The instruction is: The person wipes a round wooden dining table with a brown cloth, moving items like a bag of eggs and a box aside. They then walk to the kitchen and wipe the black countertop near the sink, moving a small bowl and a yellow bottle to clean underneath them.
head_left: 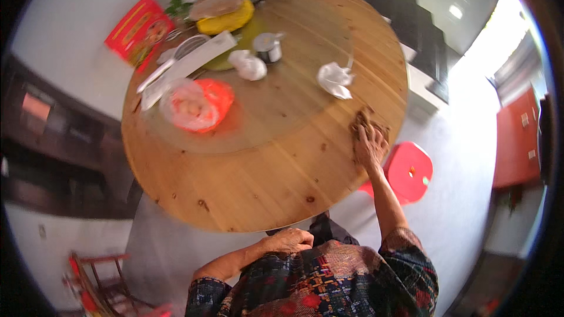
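Note:
My right hand [371, 148] presses a crumpled brown cloth [359, 120] onto the right edge of the round wooden table [252, 191]; the fingers lie over the cloth and bunch it. Close to my waist, just off the table's near edge, my left hand [292, 239] is loosely curled, with nothing visible in it. A crumpled white plastic bag or tissue [335, 80] lies a little beyond my right hand. Slight blur hides the finer folds of the cloth.
On the glass turntable [282, 123] sit a red plastic bag [202, 104], a second white crumple [248, 65], a metal-looking canister [268, 47] and a yellow package [226, 20]. A red stool [409, 171] stands by the table's right edge; dark stairs [405, 14] rise behind.

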`<state>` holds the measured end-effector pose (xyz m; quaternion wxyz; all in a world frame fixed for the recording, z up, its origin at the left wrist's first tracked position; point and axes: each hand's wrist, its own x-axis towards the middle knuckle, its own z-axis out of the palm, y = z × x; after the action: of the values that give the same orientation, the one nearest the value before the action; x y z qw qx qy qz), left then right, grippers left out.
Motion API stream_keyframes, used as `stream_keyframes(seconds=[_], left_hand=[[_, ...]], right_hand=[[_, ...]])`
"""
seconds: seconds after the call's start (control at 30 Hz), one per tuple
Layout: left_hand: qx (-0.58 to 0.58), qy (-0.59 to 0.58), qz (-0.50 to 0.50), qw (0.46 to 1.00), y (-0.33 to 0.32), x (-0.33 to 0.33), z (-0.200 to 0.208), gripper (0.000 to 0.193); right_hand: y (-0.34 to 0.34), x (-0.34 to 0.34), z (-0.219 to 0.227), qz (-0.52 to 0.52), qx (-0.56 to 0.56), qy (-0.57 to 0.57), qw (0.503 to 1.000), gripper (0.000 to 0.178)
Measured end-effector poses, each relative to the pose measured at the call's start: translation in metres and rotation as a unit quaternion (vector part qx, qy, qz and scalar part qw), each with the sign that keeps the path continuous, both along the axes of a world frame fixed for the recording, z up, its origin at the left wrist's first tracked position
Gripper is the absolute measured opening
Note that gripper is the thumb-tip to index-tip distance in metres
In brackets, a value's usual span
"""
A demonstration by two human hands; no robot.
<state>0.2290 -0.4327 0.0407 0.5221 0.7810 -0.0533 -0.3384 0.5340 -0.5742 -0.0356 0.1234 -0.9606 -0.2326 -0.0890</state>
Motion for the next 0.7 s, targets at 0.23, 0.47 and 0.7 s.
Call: stream_keyframes(seconds=[0.23, 0.47, 0.7], left_hand=[[0.011, -0.148, 0.215, 0.965, -0.036, -0.009, -0.020, 0.018], [-0.002, -0.066, 0.478, 0.876, -0.013, -0.028, -0.018, 0.020], [0.237, -0.302, 0.572, 0.725, 0.062, -0.093, -0.020, 0.015]], right_hand=[[0.045, -0.068, -0.002, 0.185, 0.032, -0.083, 0.979, 0.046], [0.118, -0.160, 0.004, 0.410, 0.063, -0.025, 0.909, 0.049], [0.124, -0.106, 0.001, 0.306, 0.009, -0.111, 0.946, 0.044]])
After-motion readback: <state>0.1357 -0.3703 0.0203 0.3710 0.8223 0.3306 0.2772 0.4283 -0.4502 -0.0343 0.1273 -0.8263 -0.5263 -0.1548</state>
